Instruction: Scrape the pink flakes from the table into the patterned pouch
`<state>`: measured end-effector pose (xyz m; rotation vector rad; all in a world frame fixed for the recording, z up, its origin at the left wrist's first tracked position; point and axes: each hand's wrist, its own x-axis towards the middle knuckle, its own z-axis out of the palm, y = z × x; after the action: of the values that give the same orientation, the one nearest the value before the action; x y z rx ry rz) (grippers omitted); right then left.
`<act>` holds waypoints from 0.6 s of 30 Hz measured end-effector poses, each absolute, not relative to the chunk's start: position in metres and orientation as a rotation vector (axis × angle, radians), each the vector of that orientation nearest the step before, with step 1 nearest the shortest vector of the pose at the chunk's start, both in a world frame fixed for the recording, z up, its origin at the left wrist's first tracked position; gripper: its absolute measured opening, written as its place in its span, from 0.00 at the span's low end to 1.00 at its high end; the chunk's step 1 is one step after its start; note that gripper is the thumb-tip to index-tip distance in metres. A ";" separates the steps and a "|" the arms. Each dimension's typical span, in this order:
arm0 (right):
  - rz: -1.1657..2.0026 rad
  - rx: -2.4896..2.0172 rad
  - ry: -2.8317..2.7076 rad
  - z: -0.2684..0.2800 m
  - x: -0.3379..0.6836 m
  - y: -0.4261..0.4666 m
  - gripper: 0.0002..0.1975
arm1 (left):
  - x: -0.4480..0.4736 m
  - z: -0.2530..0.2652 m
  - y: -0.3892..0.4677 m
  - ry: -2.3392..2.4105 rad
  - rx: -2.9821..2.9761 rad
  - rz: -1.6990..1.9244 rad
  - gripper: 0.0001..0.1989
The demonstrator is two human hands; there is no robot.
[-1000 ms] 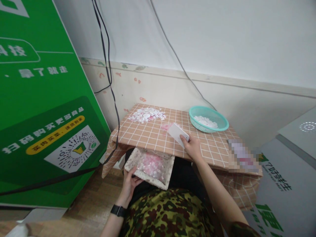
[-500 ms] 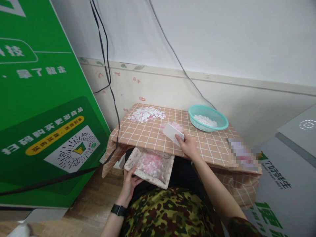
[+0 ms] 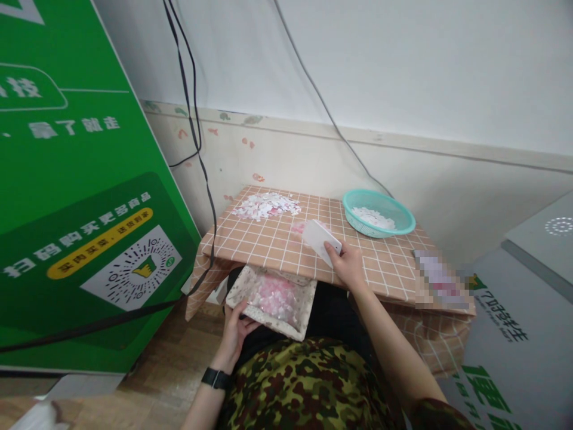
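My right hand (image 3: 348,263) grips a flat white scraper card (image 3: 320,240), tilted over the checked tablecloth. Part of a small patch of pink pieces (image 3: 299,227) shows at the card's far side; the card hides the rest. Below the table's front edge, my left hand (image 3: 237,327) is closed on the near left rim of a speckled, pale open box (image 3: 301,322). Pink and whitish bits (image 3: 273,297) lie inside that box, over my lap. On the table's far left is a heap of white and pink flakes (image 3: 267,205).
A turquoise basket (image 3: 405,222) with white pieces (image 3: 373,218) stands at the back right of the table (image 3: 250,242). A blurred flat item (image 3: 436,275) lies near the right edge. Black cables (image 3: 206,179) hang at the left, before a green panel (image 3: 67,197).
The white card in my right hand has shifted slightly to the right and toward the back. My left hand and the box stay almost where they were.
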<state>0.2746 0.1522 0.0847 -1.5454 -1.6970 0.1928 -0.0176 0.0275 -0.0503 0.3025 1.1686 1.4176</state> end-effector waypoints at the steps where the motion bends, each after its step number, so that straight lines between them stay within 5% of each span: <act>1: 0.173 -1.560 -1.691 0.085 0.277 0.151 0.25 | -0.017 -0.050 0.027 1.170 0.307 1.420 0.31; 18: 0.203 -1.536 -1.676 0.080 0.270 0.137 0.24 | -0.018 -0.051 0.029 1.177 0.283 1.422 0.32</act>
<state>0.2697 0.1368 0.0797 -1.5363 -1.6758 0.2034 -0.0185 0.0286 -0.0508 0.2833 1.1768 1.4223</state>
